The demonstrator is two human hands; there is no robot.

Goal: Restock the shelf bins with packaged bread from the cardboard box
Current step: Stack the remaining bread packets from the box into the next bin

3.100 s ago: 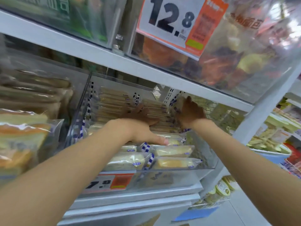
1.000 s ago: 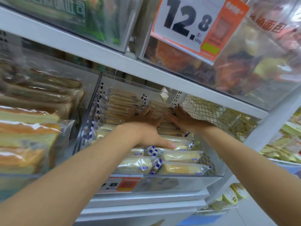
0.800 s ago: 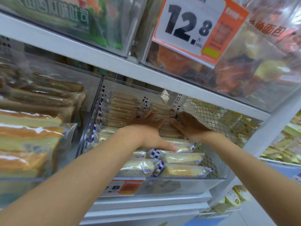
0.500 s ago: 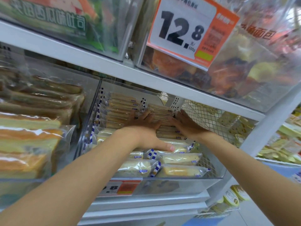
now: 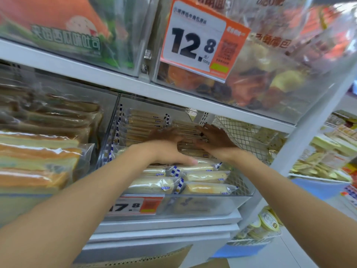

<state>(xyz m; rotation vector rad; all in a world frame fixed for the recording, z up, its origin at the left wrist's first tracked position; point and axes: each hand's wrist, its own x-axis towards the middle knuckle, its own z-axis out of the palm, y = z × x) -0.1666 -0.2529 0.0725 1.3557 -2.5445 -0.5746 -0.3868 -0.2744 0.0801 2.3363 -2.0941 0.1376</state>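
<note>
A: Where is the packaged bread?

B: In the clear bin on the middle shelf, at the centre of the frame. The packs are small pale loaves, each in a clear wrapper with blue-and-white checked ends. The front ones lie flat in two columns. Behind them more packs are stacked in two piles toward the back of the bin.

A: And the hands?

B: Both reach into the bin. The left hand lies palm-down over the back piles. Its fingers are stretched out and spread, and the thumb points right along the top front pack. The right hand sits just beside it, with its fingers straight and flat against the right-hand pile. Neither hand grips anything; they only press on the packs.

A: What surrounds the bin?

B: A wire mesh wall stands on its right side, and an orange price tag reading 17.8 is on its front. To the left, large bags of sliced toast fill the neighbouring bin. At upper centre, on the shelf above, hangs a price tag reading 12.8, with blurred bagged pastries behind it. The corrugated rim of the cardboard box shows at the bottom edge.
</note>
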